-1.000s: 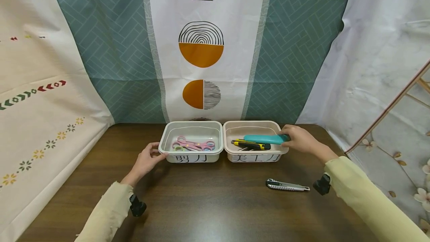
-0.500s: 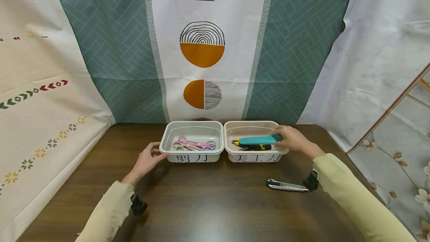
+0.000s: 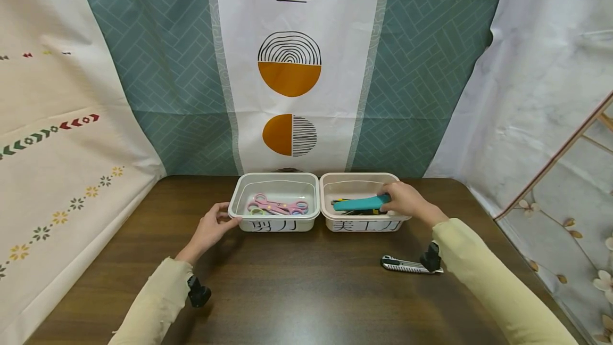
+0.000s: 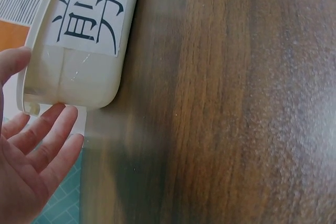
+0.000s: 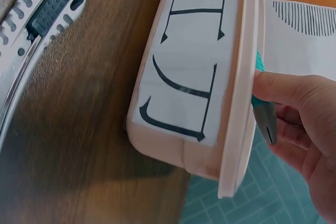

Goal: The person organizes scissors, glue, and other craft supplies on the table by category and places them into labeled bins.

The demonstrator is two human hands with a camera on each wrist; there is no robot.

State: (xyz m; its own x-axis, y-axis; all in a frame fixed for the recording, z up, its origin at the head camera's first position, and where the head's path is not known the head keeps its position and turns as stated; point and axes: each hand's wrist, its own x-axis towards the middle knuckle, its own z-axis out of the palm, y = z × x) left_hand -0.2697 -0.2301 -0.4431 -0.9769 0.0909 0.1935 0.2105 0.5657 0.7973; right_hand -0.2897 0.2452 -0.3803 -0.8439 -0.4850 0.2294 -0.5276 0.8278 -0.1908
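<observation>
My right hand point(image 3: 404, 199) pinches one end of a teal utility knife point(image 3: 354, 204) over the beige-pink bin point(image 3: 364, 177). Its grey tip point(image 5: 265, 124) pokes out by the bin's rim in the right wrist view. Below it in that bin lie yellow-and-black utility knives, partly hidden. My left hand point(image 3: 213, 228) is at the near left corner of the off-white bin point(image 3: 275, 177). The thumb point(image 4: 16, 62) touches its rim, and fairly straight fingers point(image 4: 55, 129) meet its end wall. Pink scissors point(image 3: 280, 205) and other scissors lie inside.
A silver utility knife point(image 3: 404, 264) lies on the brown wooden table point(image 3: 297, 286), partly behind the right wrist camera point(image 3: 431, 257). Both bins stand side by side with labels on their fronts. A patterned cloth point(image 3: 191, 95) hangs behind the table.
My right hand has moved left with the teal utility knife, which now covers more of the yellow-and-black knives. My left hand stays at the off-white bin.
</observation>
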